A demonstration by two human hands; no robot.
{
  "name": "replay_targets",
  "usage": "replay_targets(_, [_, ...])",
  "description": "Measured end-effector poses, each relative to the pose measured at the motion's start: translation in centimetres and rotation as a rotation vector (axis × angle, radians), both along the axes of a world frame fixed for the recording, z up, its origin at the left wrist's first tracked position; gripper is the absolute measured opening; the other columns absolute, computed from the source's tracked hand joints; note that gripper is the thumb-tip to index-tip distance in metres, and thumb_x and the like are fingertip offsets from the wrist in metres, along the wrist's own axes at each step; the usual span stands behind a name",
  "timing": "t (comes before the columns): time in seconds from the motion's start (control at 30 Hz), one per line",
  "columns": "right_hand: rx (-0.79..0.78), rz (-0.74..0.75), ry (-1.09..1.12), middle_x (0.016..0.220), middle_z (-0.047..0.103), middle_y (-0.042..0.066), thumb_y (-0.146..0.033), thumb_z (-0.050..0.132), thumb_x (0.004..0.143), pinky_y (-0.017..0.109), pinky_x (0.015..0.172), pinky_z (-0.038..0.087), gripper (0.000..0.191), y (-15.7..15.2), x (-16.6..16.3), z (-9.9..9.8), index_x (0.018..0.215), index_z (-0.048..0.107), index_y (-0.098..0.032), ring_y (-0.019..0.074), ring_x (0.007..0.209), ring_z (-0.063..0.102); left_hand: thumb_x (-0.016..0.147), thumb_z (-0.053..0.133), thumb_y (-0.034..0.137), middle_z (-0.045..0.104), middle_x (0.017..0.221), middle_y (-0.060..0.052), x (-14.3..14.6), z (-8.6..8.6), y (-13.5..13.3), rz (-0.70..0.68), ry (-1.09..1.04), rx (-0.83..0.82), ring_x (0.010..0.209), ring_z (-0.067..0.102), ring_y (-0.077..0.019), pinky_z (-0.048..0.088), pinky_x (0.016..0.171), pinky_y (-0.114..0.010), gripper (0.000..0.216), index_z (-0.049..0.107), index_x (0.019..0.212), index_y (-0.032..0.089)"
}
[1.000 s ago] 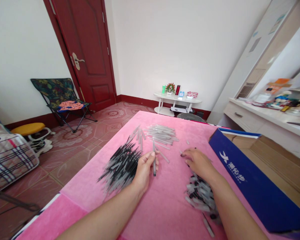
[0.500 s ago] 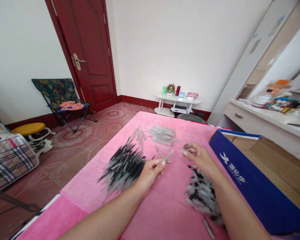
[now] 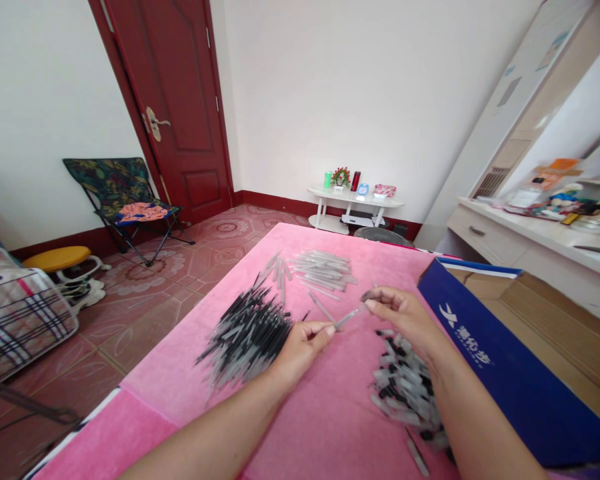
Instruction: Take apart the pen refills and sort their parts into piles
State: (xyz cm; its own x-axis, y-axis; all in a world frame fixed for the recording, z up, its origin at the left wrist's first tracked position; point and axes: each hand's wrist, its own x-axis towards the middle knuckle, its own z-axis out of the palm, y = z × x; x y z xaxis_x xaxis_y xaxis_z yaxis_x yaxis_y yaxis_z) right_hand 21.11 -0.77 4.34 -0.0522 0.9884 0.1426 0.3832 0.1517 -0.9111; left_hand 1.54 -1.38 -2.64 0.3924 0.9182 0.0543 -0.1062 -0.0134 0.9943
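My left hand [image 3: 310,339] is closed in a pinch around the near end of a clear pen barrel [image 3: 347,318], which points up and to the right. My right hand [image 3: 393,307] is also pinched, its fingertips at the barrel's far end; a small pale piece seems to be between them, too small to make out. Left of my left hand lies a heap of black and grey pen refills [image 3: 250,333]. Below my right hand is a pile of short translucent pieces with black parts [image 3: 405,380], partly hidden by my forearm. Farther back lies a bundle of clear barrels [image 3: 325,269].
A pink cloth [image 3: 320,413] covers the table. Several loose tubes [image 3: 280,273] lie beside the bundle. An open blue cardboard box [image 3: 500,373] stands along the right side. Beyond it is a white dresser [image 3: 510,243] with bottles; a folding chair [image 3: 130,200] stands by the red door.
The barrel in my left hand has tipped lower and to the right, so its far end now meets my right fingertips. My right hand has shifted slightly left.
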Motion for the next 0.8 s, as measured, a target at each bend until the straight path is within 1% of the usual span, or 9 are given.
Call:
replay_targets(0.13, [-0.006, 0.045, -0.009, 0.073, 0.061, 0.003, -0.039, 0.061, 0.065, 0.023, 0.059, 0.04, 0.029, 0.1, 0.1, -0.2, 0.079, 0.061, -0.014, 0.0129, 0.066, 0.052, 0.071, 0.052, 0.049, 0.029, 0.05, 0.005, 0.0, 0.1, 0.0, 0.005, 0.003, 0.019, 0.049, 0.022, -0.0066, 0.018, 0.049, -0.021, 0.047, 0.067, 0.093, 0.01])
replay_targets(0.27, [-0.031, 0.102, -0.028, 0.068, 0.058, 0.001, -0.037, 0.061, 0.065, 0.022, 0.056, 0.038, 0.025, 0.2, -0.4, -0.4, 0.074, 0.061, -0.014, 0.0114, 0.061, 0.05, 0.07, 0.054, 0.047, 0.04, 0.049, 0.003, 0.1, 0.2, -0.1, 0.02, 0.017, 0.024, 0.05, 0.028, -0.0077, 0.024, 0.051, -0.021, 0.043, 0.068, 0.091, 0.012])
replay_targets(0.43, [-0.039, 0.098, 0.014, 0.06, 0.053, -0.001, -0.034, 0.06, 0.065, 0.021, 0.051, 0.034, 0.021, 0.4, -1.4, -1.1, 0.07, 0.058, -0.014, 0.0091, 0.054, 0.045, 0.071, 0.055, 0.042, 0.057, 0.059, -0.001, 0.2, -0.1, -0.2, 0.093, -0.005, 0.072, 0.055, 0.041, -0.0117, 0.031, 0.055, -0.023, 0.035, 0.07, 0.084, 0.014])
replay_targets(0.5, [-0.036, 0.094, 0.038, 0.057, 0.051, -0.002, -0.034, 0.06, 0.064, 0.02, 0.049, 0.032, 0.021, 0.5, -1.7, -1.5, 0.068, 0.057, -0.014, 0.0083, 0.051, 0.042, 0.07, 0.057, 0.041, 0.061, 0.062, -0.003, 0.1, -0.3, -0.3, 0.121, -0.025, 0.091, 0.059, 0.046, -0.0143, 0.033, 0.057, -0.025, 0.032, 0.071, 0.08, 0.014])
replay_targets(0.63, [-0.03, 0.1, 0.087, 0.053, 0.048, -0.003, -0.032, 0.061, 0.062, 0.02, 0.048, 0.03, 0.019, 0.7, -2.1, -2.1, 0.063, 0.056, -0.014, 0.0071, 0.048, 0.039, 0.067, 0.059, 0.039, 0.062, 0.059, -0.003, 0.0, -0.3, -0.4, 0.148, -0.022, 0.091, 0.059, 0.048, -0.0163, 0.034, 0.054, -0.025, 0.028, 0.071, 0.069, 0.015])
replay_targets(0.8, [-0.03, 0.086, 0.082, 0.05, 0.046, -0.004, -0.029, 0.061, 0.06, 0.02, 0.047, 0.028, 0.017, 0.7, -2.3, -2.5, 0.059, 0.055, -0.014, 0.0065, 0.046, 0.038, 0.067, 0.058, 0.038, 0.061, 0.057, -0.003, 0.0, -0.6, -0.5, 0.158, -0.002, 0.089, 0.058, 0.047, -0.0159, 0.033, 0.052, -0.025, 0.027, 0.071, 0.066, 0.014])
